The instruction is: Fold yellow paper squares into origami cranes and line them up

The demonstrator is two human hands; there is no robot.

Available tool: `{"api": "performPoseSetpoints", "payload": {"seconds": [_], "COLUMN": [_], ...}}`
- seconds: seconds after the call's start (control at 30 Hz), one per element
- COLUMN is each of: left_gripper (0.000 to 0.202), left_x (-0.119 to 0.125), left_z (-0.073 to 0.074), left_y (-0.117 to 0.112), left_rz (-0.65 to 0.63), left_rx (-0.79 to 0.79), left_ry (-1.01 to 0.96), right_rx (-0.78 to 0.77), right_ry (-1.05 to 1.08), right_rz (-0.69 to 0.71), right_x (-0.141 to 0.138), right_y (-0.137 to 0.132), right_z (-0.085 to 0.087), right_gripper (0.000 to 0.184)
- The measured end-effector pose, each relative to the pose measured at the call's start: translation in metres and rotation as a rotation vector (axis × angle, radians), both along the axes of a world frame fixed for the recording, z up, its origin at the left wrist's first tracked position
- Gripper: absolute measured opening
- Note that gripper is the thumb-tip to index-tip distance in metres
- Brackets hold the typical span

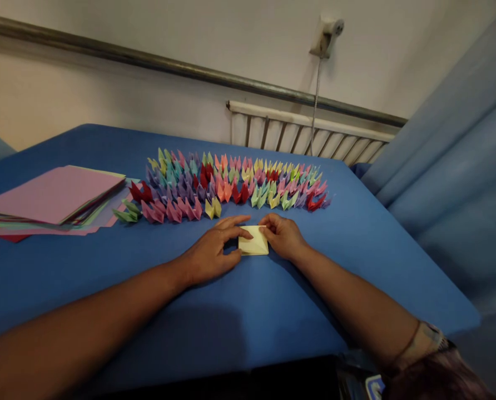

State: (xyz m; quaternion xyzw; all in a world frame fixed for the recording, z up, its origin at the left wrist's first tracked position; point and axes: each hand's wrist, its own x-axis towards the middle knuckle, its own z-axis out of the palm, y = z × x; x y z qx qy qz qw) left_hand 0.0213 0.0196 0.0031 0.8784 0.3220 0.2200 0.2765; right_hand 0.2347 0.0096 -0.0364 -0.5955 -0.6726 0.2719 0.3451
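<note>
A small folded square of pale yellow paper (pixel 253 246) lies flat on the blue table (pixel 189 333) in front of me, with crease lines across it. My left hand (pixel 217 247) rests at its left side, fingers spread, a fingertip pressing on the paper's upper part and the thumb at its lower left edge. At the upper right corner, my right hand (pixel 283 236) pinches the paper between thumb and curled fingers. Just beyond both hands stand rows of folded paper cranes (pixel 239 193) in many colours.
To the left lies a stack of coloured paper sheets (pixel 56 191), pink on top. Behind the table are a wall rail (pixel 168 66), a radiator (pixel 306 130) and a wall fitting with a hanging cord (pixel 326 38). A blue curtain (pixel 452 155) hangs along the right side.
</note>
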Motion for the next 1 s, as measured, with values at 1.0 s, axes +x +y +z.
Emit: {"api": "performPoseSetpoints", "payload": {"seconds": [1.0], "left_gripper": [0.018], "left_x": [0.0], "left_z": [-0.018], "left_y": [0.015], "left_rz": [0.04], "left_rx": [0.025], "left_ry": [0.095], "right_rx": [0.005], "right_ry": [-0.388], "right_rz": [0.167], "right_x": [-0.005], "right_y": [-0.043], "right_z": [0.024], "right_gripper": [0.011]}}
